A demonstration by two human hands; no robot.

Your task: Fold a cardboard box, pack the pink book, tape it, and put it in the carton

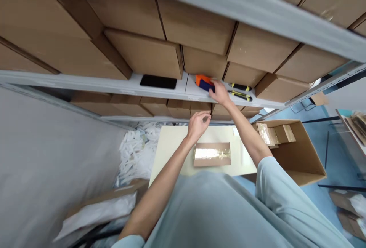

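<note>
My right hand (219,92) reaches up to the grey shelf (160,89) and its fingers close around an orange and blue tape dispenser (204,82) that rests there. My left hand (198,123) hovers lower, above a cream table (171,145), with its fingers curled and nothing visible in them. A small cardboard box (212,154) sealed with shiny clear tape lies on the table below both hands. Two yellow and black utility knives (240,91) lie on the shelf just right of my right hand.
A black flat object (158,82) lies on the shelf to the left. Brown cartons (148,52) fill the shelves. An open carton (294,149) stands on the floor at right. White bagged items (137,152) pile up left of the table.
</note>
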